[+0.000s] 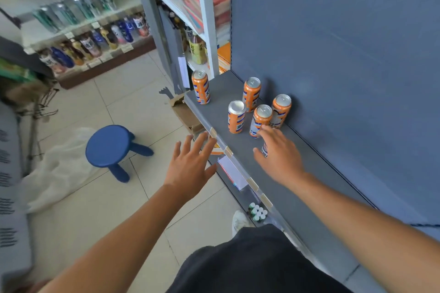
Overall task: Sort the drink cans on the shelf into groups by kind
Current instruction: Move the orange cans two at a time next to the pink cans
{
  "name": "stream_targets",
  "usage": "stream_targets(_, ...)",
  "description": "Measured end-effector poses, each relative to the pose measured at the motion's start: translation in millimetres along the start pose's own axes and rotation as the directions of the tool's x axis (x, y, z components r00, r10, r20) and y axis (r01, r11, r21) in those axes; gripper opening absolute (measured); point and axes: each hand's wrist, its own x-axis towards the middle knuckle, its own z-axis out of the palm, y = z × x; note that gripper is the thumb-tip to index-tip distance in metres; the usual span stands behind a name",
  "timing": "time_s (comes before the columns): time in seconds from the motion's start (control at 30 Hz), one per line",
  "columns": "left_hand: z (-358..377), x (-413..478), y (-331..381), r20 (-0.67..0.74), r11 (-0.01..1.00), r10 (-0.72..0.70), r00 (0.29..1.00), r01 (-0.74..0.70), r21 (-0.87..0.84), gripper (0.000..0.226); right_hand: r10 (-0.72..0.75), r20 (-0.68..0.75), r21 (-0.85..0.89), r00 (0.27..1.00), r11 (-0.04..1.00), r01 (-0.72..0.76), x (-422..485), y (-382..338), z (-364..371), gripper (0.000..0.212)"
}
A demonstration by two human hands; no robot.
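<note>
Several orange drink cans with white and blue labels stand on the grey shelf [238,150]. One can [201,87] stands alone at the far left corner. Further right is a cluster: a back can [251,94], a can by the wall [281,110], a front left can [236,116] and a front can [260,119]. My right hand [279,157] lies over another can [264,150], thumb and fingers around it; only a white and blue sliver shows. Its fingertips touch the front can. My left hand [190,162] hovers with spread fingers at the shelf's front edge, holding nothing.
A blue-grey back panel [345,54] walls the shelf on the right. A price rail [238,166] runs along the front edge. A blue stool [112,147] and a cardboard box [185,114] are on the tiled floor. Bottle shelves [90,38] stand at the far left.
</note>
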Motion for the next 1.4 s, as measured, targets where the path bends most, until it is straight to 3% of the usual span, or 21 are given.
stream_targets(0.17, 1.7, 64.6, -1.5, 0.006, 0.992, 0.109, 0.994, -0.108, -0.062, 0.063, 0.164, -0.019, 0.049, 0.986, 0.985, -0.162, 22.2, 18.1, 5.1, 0.048)
stream_targets(0.37, 20.0, 136.2, 7.4, 0.105, 0.946, 0.299, 0.948, -0.281, -0.162, 0.065, 0.42, 0.013, 0.108, 0.907, 0.902, -0.419, 26.8, 33.6, 19.9, 0.064)
stream_targets(0.6, 26.9, 235.2, 30.7, 0.115, 0.891, 0.429, 0.896, -0.4, -0.214, 0.075, 0.68, 0.053, 0.215, 0.731, 0.707, -0.673, 25.4, 30.0, 30.3, 0.081)
stream_targets(0.73, 38.2, 280.1, 33.2, 0.303, 0.889, 0.456, 0.837, -0.44, -0.124, 0.081, 0.797, 0.154, 0.304, 0.584, 0.525, -0.795, 33.8, 26.7, 43.0, 0.084)
stream_targets(0.93, 64.9, 321.6, 40.4, 0.521, 0.867, 0.476, 0.708, -0.479, -0.142, 0.07, 0.872, 0.208, 0.506, 0.443, 0.292, -0.812, 44.0, 29.3, 71.3, 0.08)
stream_targets(1.07, 77.8, 336.3, 40.8, 0.549, 0.834, 0.551, 0.628, -0.417, -0.361, 0.083, 0.904, 0.219, 0.603, 0.366, 0.17, -0.779, 44.0, 35.0, 85.6, 0.067)
stream_targets(1.17, 83.2, 342.3, 40.7, 0.536, 0.782, 0.611, 0.582, -0.344, -0.519, 0.083, 0.905, 0.236, 0.668, 0.353, 0.113, -0.736, 42.8, 38.5, 95.2, 0.068)
stream_targets(1.33, 80.9, 344.2, 43.4, 0.505, 0.755, 0.634, 0.587, -0.327, -0.568, 0.068, 0.875, 0.284, 0.681, 0.393, 0.104, -0.725, 46.0, 47.8, 99.2, 0.076)
stream_targets(1.4, 78.0, 342.6, 46.0, 0.49, 0.738, 0.636, 0.596, -0.285, -0.611, 0.067, 0.885, 0.287, 0.712, 0.368, 0.06, -0.7, 46.9, 52.8, 96.6, 0.072)
